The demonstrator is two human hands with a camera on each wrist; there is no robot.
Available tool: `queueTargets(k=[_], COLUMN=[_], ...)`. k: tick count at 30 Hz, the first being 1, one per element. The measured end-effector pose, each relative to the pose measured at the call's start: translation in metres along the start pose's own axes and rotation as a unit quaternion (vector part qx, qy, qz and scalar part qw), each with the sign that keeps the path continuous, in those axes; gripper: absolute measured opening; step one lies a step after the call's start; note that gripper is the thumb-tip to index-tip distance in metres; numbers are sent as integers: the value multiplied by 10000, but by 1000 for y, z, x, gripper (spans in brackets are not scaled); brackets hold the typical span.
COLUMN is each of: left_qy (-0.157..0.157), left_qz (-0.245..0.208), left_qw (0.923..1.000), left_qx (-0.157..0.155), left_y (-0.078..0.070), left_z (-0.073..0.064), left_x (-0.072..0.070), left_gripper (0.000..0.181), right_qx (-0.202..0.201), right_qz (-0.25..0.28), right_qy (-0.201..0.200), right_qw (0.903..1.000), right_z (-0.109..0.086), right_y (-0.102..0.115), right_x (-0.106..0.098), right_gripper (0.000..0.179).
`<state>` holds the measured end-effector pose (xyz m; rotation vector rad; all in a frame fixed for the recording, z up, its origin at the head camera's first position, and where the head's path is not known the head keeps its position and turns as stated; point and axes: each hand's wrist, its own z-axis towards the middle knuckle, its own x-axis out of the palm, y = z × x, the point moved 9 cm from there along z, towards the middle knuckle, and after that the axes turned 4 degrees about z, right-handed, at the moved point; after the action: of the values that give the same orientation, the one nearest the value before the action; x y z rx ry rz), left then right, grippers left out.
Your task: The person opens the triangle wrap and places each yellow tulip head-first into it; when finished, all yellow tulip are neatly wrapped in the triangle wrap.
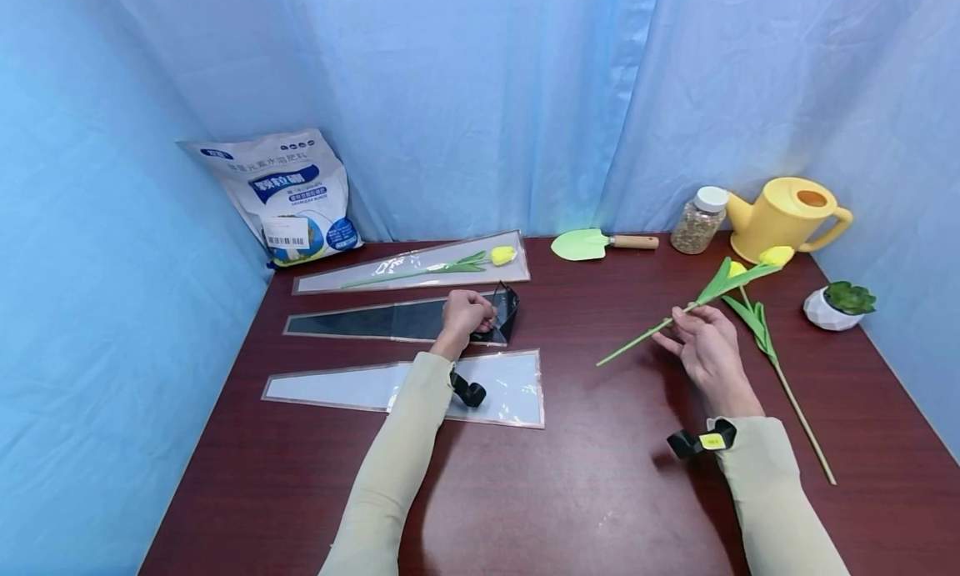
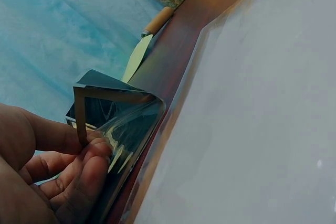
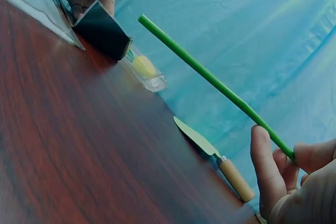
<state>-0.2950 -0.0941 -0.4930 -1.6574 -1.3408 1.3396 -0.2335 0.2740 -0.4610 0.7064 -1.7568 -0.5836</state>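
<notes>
My left hand [image 1: 467, 316] pinches the wide end of a black, clear-fronted flower sleeve [image 1: 352, 323], whose mouth gapes at a corner in the left wrist view. In my right hand [image 1: 708, 355] is a yellow artificial tulip [image 1: 776, 257], pinched by its green stem [image 3: 210, 78] above the table. The stem's bare end points left toward the sleeve and stands apart from it. Behind the black sleeve lies a pale sleeve [image 1: 322, 282] with another yellow tulip [image 1: 502, 256] inside. A white sleeve [image 1: 337, 384] lies in front, partly under my left forearm.
Another tulip [image 1: 795, 409] lies on the table [image 1: 585, 493] by my right hand. Along the back stand a fertilizer bag [image 1: 288, 197], a green trowel [image 1: 581, 244], a jar of granules [image 1: 697, 226] and a yellow watering can [image 1: 780, 217]. A potted succulent [image 1: 836, 308] sits at right.
</notes>
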Motion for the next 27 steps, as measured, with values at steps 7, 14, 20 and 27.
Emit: queueTargets(k=[7, 14, 20, 27], left_qy=[0, 28, 11, 35], left_qz=[18, 8, 40, 52], left_qw=[10000, 10000, 10000, 10000], left_qx=[12, 13, -5, 15], left_y=[1, 1, 1, 1], left_z=[1, -1, 0, 1], left_x=[0, 0, 0, 0], left_gripper=[8, 8, 9, 9], right_qx=[-83, -255, -406, -635], right_qz=[152, 426, 483, 290], right_qy=[-368, -603, -717, -919], right_qw=[9992, 9969, 9954, 9933], right_z=[6, 12, 17, 22], right_y=[-5, -9, -13, -20], right_x=[6, 16, 28, 40], right_gripper=[22, 24, 24, 24])
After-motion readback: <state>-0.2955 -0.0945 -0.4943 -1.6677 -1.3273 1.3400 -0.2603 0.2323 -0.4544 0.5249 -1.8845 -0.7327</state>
